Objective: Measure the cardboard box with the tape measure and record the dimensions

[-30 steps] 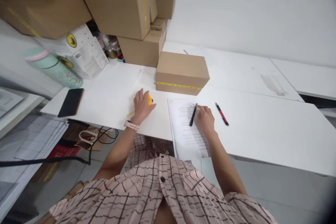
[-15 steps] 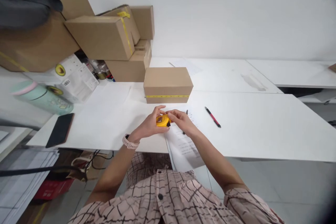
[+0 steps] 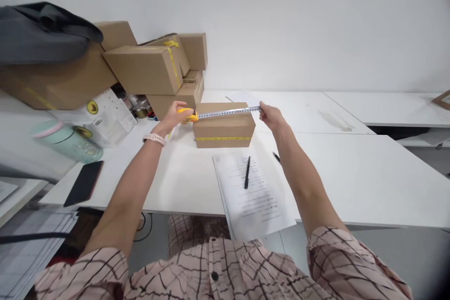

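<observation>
My left hand (image 3: 176,116) grips the yellow case of a tape measure (image 3: 187,115) at the left end of a cardboard box (image 3: 225,126). The metal blade (image 3: 228,112) runs out from the case to the right, across the top of the box in this view. Its free end is pinched in the fingers of my right hand (image 3: 271,115), just past the box's right edge. Whether the blade touches the box top or hovers above it I cannot tell. A yellow strip lies along the box's front face.
Printed sheets (image 3: 253,206) with a black pen (image 3: 247,172) on them overhang the front edge. A second pen (image 3: 276,156) is partly behind my right arm. To the left are a phone (image 3: 83,183), a mint bottle (image 3: 66,141) and stacked cartons (image 3: 144,70).
Both hands have moved forward and apart, from in front of the box to its two ends. The tape blade is now drawn out between them. The papers are uncovered.
</observation>
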Action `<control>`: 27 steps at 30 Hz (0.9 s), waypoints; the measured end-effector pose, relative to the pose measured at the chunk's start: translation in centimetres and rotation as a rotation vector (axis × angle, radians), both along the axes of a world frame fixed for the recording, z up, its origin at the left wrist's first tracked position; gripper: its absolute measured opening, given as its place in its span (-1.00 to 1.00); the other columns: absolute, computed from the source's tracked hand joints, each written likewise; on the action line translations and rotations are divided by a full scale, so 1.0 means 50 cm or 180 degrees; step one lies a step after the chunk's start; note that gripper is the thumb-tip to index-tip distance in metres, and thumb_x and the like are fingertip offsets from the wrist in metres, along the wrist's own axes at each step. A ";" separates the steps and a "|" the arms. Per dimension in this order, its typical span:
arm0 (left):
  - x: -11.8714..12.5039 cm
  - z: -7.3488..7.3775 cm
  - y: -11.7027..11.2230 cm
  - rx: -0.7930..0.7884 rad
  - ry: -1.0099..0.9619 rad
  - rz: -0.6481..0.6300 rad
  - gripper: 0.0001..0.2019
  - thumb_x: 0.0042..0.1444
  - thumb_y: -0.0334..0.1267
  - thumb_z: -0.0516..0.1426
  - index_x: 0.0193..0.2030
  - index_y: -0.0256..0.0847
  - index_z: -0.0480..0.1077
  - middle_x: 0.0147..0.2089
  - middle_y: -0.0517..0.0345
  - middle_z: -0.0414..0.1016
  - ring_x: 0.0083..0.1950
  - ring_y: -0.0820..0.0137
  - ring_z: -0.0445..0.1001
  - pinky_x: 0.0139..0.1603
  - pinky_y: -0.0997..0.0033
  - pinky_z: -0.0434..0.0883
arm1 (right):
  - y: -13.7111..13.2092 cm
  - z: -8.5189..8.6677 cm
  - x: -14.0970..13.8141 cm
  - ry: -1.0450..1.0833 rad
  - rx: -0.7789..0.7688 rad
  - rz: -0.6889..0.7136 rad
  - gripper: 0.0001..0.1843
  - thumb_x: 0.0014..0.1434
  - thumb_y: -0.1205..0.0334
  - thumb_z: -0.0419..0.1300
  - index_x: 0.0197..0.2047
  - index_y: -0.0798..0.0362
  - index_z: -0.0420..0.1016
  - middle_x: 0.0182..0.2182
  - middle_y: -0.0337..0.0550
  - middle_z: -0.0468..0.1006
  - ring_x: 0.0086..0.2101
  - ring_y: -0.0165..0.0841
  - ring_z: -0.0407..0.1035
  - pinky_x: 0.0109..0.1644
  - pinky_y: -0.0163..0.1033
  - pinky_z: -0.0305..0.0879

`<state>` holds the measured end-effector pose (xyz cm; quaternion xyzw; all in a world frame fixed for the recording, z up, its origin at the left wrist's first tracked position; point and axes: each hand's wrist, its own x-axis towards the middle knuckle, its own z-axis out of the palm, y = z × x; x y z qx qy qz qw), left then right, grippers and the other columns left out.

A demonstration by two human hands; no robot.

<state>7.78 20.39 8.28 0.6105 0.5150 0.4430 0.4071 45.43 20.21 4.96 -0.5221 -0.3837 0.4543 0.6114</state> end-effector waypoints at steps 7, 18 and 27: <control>-0.068 -0.010 0.105 -0.0301 -0.0180 0.0715 -0.51 0.06 -0.21 0.34 0.05 -0.22 0.24 -0.10 0.03 0.51 -0.33 0.44 0.56 -0.33 0.44 0.52 | 0.082 -0.051 -0.014 -0.0845 -0.0640 -0.0683 -0.66 0.24 0.12 0.22 -0.51 0.02 0.25 -0.57 -0.28 0.31 -0.51 -0.48 0.20 -0.44 -0.37 0.24; -0.072 -0.052 0.148 -0.0358 -0.0171 0.0640 -0.42 0.04 -0.15 0.35 0.15 -0.19 0.24 0.00 -0.03 0.51 -0.28 0.42 0.59 -0.33 0.46 0.53 | 0.077 -0.085 -0.029 -0.1119 -0.1190 0.0301 -0.44 0.15 -0.31 0.10 -0.13 0.02 0.49 0.00 0.01 0.58 -0.07 -0.14 0.44 -0.07 -0.10 0.36; -0.021 -0.041 0.154 -0.0492 -0.0041 0.0444 -0.44 0.05 -0.16 0.33 0.16 -0.19 0.27 -0.06 -0.06 0.56 -0.18 0.32 0.60 -0.34 0.47 0.50 | 0.080 -0.086 -0.035 -0.1090 -0.1271 0.0265 -0.51 0.18 -0.25 0.10 -0.17 0.03 0.49 0.03 0.01 0.57 -0.06 -0.14 0.44 -0.03 -0.07 0.34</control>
